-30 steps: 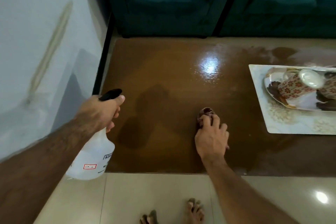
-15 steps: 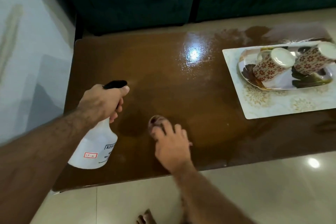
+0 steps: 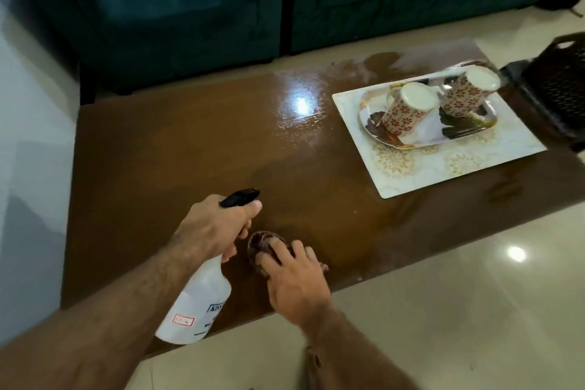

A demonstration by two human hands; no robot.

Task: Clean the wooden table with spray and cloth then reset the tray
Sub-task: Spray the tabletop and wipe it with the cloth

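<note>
The glossy brown wooden table (image 3: 164, 149) fills the middle of the head view. My left hand (image 3: 212, 228) grips the neck of a white spray bottle (image 3: 198, 307) with a black nozzle, held over the table's near edge. Just to its right, my right hand (image 3: 296, 282) presses a dark brownish cloth (image 3: 259, 242) flat on the tabletop; my fingers cover most of the cloth. At the right end lies a white patterned tray (image 3: 411, 165) carrying a smaller oval dish (image 3: 465, 133) and two upturned floral mugs (image 3: 402, 112).
A teal sofa (image 3: 190, 3) runs along the table's far side. A dark perforated basket or chair (image 3: 560, 85) stands past the table's right end. Pale tiled floor (image 3: 474, 294) lies in front, a white wall (image 3: 28, 136) on the left.
The view has swung left and pulled back. My right hand with the cloth has slid left along the near edge, close to the bottle. The left hand keeps its hold on the bottle.
</note>
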